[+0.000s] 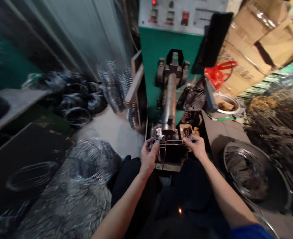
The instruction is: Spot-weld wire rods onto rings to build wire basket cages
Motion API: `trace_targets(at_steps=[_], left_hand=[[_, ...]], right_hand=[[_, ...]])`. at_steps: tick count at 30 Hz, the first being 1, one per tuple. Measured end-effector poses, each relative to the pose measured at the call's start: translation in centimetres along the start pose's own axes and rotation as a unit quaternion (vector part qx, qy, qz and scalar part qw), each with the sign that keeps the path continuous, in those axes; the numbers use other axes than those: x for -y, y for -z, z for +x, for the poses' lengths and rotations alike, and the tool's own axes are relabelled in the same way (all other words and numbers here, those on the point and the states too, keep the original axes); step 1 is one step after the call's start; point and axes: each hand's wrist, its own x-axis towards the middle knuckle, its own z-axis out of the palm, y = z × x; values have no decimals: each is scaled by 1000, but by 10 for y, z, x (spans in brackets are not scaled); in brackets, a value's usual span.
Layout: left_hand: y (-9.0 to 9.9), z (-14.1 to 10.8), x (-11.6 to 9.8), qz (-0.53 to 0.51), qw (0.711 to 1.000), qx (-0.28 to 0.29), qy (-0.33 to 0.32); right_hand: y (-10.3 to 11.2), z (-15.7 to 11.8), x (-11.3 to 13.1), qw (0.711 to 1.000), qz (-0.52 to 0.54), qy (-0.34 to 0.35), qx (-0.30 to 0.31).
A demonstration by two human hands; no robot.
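My left hand (149,155) is closed in a pinch just below and left of a thick metal cylinder (170,103) that juts out of a green machine (151,49). Level with it, on the right side, my right hand (196,146) pinches too, thumb against fingers. A thin metal wire piece (172,143) runs between both hands, beneath the cylinder's end; its full shape is lost in the dark. Behind my right fingers sits a small open cardboard box (185,128) with dark bits inside. White scraps (159,133) lie behind my left fingers.
Stacks of wire rings (113,88) stand left of the machine. A big wire coil (94,161) is near my left leg. On the right are a dark basin (280,186) holding wire rings, a white bowl (237,108), a red plastic bag (216,76) and cardboard boxes (251,63).
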Motion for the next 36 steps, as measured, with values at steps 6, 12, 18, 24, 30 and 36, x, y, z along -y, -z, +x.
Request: trace_targets(at_steps=[6, 12, 18, 24, 30, 36], left_hand=[[1, 4, 1, 26, 999, -23, -7], [-7, 1, -1, 41, 998, -42, 8], [-10, 0, -1, 67, 996, -56, 5], [-18, -6, -6, 102, 989, -96, -37], [-4, -30, -11, 93, 991, -86, -31], [23, -54, -3, 63, 995, -72, -3]], right_hand=[[94, -17, -70, 942, -296, -132, -83], [212, -109, -155, 772, -417, -469, -97], [217, -149, -202, 742, -415, -524, -55], [222, -150, -204, 762, -403, -501, -77], [247, -147, -178, 779, -341, -486, -202], [274, -114, -126, 823, -253, -379, -339]])
